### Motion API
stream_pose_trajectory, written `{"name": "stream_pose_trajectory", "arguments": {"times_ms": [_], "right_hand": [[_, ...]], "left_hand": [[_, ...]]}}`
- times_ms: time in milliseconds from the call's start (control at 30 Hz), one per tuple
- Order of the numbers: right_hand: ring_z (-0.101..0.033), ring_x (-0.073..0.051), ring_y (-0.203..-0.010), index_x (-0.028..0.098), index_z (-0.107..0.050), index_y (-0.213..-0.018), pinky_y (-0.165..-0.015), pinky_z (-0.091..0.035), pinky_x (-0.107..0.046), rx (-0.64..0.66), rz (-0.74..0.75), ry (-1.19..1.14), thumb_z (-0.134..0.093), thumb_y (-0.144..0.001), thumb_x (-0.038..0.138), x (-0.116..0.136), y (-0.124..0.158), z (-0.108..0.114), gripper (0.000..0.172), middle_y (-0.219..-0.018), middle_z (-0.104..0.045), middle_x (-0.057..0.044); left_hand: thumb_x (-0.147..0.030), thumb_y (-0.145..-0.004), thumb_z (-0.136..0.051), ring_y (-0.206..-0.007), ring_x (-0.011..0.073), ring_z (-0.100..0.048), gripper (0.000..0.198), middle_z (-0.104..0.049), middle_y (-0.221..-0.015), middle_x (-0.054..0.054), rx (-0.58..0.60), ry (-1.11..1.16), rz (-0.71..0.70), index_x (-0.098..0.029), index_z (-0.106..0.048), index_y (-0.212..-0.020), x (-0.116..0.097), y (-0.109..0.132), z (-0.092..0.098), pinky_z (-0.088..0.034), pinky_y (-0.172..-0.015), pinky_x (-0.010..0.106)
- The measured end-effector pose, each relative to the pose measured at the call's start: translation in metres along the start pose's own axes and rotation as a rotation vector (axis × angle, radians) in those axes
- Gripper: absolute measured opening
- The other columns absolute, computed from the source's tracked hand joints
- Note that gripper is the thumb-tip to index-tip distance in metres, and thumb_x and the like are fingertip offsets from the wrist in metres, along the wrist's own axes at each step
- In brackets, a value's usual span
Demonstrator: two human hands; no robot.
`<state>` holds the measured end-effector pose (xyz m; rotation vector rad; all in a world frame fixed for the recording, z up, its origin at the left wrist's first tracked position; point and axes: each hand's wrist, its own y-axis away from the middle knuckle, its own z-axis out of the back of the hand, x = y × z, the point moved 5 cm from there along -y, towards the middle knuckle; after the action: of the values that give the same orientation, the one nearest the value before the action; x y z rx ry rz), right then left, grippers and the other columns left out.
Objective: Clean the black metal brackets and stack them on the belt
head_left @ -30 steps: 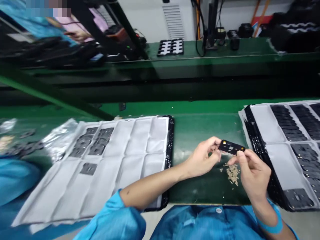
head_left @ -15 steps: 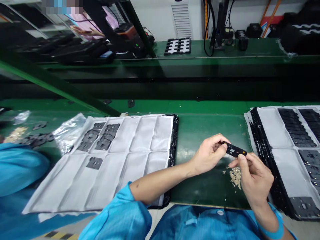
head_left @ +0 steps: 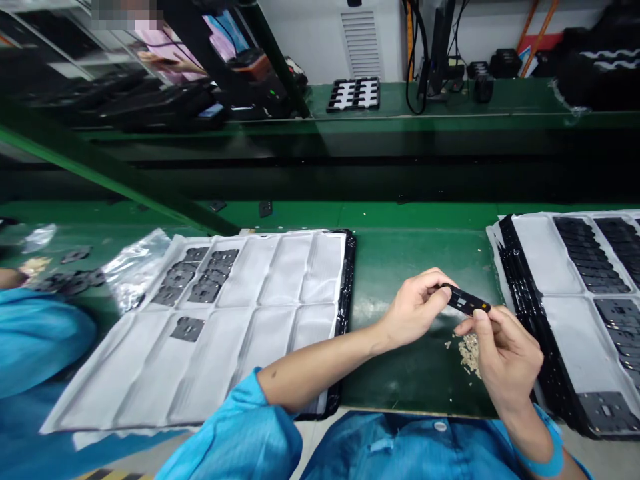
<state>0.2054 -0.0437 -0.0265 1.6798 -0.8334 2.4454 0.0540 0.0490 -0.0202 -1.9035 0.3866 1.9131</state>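
Observation:
Between my two hands, above the green bench, is a flat black plastic part (head_left: 466, 301) with small pale and yellow spots on it. My left hand (head_left: 419, 308) pinches its left end between thumb and fingers. At the other end, my right hand (head_left: 509, 357) is closed on it, the thumb lying on top near a yellow spot. Below the part, partly behind my right hand, lies a loose pile of tiny beige pieces (head_left: 469, 353). Whether a tiny piece is also between my right fingers, I cannot tell.
To the left lies a white-lined tray (head_left: 270, 333) holding several black parts (head_left: 214, 275). A second tray (head_left: 565, 327) at right has rows of black parts. A co-worker's blue sleeve (head_left: 45, 340) and a plastic bag (head_left: 135, 267) are far left. A green beam (head_left: 110, 170) slants across.
The black part has tilted slightly in my hands, and its right end has shifted a little left with my right hand. The view has moved slightly.

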Motion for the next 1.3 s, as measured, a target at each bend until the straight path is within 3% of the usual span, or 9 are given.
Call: {"name": "stream_pose_trajectory", "arguments": {"times_ms": [367, 500, 633, 867, 1033, 1200, 1300], "right_hand": [[-0.072, -0.016, -0.061, 0.022, -0.076, -0.097, -0.058, -0.058, -0.027, 0.019, 0.009, -0.003, -0.064, -0.106, 0.016, -0.002, -0.001, -0.002, 0.016, -0.074, -0.074, -0.001], [-0.072, -0.014, -0.059, 0.021, -0.071, -0.081, -0.058, -0.058, -0.025, 0.014, -0.037, -0.005, -0.059, -0.108, 0.019, -0.001, -0.002, -0.004, 0.03, -0.071, -0.072, -0.001], [-0.073, -0.015, -0.06, 0.02, -0.074, -0.087, -0.06, -0.06, -0.025, -0.056, -0.02, -0.016, -0.057, -0.108, 0.021, 0.003, -0.01, -0.004, 0.028, -0.071, -0.072, -0.002], [-0.074, -0.017, -0.066, 0.021, -0.075, -0.085, -0.062, -0.061, -0.028, -0.179, 0.029, -0.029, -0.054, -0.109, 0.02, 0.008, -0.016, 0.008, 0.032, -0.074, -0.074, -0.004], [-0.074, -0.018, -0.07, 0.022, -0.077, -0.085, -0.067, -0.06, -0.029, -0.17, 0.108, 0.001, -0.056, -0.108, 0.017, 0.017, -0.016, 0.004, 0.031, -0.073, -0.076, -0.004], [-0.073, -0.018, -0.07, 0.022, -0.076, -0.084, -0.07, -0.058, -0.028, -0.127, 0.126, -0.004, -0.055, -0.108, 0.016, 0.02, -0.013, -0.003, 0.033, -0.073, -0.077, -0.003], [-0.073, -0.018, -0.068, 0.022, -0.076, -0.085, -0.069, -0.059, -0.028, -0.133, 0.117, -0.013, -0.055, -0.109, 0.018, 0.017, -0.012, -0.004, 0.032, -0.071, -0.077, -0.003]], "left_hand": [[-0.02, -0.092, -0.055, -0.082, 0.0164, -0.062, 0.016, -0.067, -0.089, 0.005, -0.011, -0.059, -0.02, -0.016, -0.071, -0.088, 0.004, -0.003, 0.001, -0.049, -0.077, 0.028], [-0.019, -0.084, -0.058, -0.076, 0.015, -0.06, 0.011, -0.066, -0.085, 0.003, 0.022, -0.125, 0.034, -0.017, -0.068, -0.086, 0.0, 0.0, 0.002, -0.048, -0.071, 0.025], [-0.024, -0.088, -0.057, -0.06, 0.0125, -0.056, 0.012, -0.062, -0.07, -0.001, 0.047, -0.233, 0.081, -0.019, -0.066, -0.083, 0.002, -0.002, 0.015, -0.046, -0.06, 0.022], [-0.036, -0.1, -0.055, -0.071, 0.0183, -0.066, 0.029, -0.071, -0.084, 0.006, 0.063, -0.507, -0.129, -0.021, -0.077, -0.088, -0.018, -0.004, 0.03, -0.051, -0.064, 0.026], [-0.04, -0.095, -0.071, -0.077, 0.0186, -0.068, 0.023, -0.072, -0.094, 0.005, 0.015, -0.439, -0.162, -0.024, -0.079, -0.11, -0.027, -0.005, 0.026, -0.056, -0.072, 0.027], [-0.036, -0.103, -0.064, -0.074, 0.0173, -0.066, 0.026, -0.072, -0.085, 0.005, 0.059, -0.398, -0.235, -0.022, -0.079, -0.087, -0.031, -0.008, 0.015, -0.053, -0.071, 0.026], [-0.034, -0.104, -0.062, -0.074, 0.0163, -0.068, 0.024, -0.073, -0.087, 0.004, 0.089, -0.384, -0.239, -0.023, -0.081, -0.092, -0.029, -0.008, 0.013, -0.053, -0.071, 0.024]]}}
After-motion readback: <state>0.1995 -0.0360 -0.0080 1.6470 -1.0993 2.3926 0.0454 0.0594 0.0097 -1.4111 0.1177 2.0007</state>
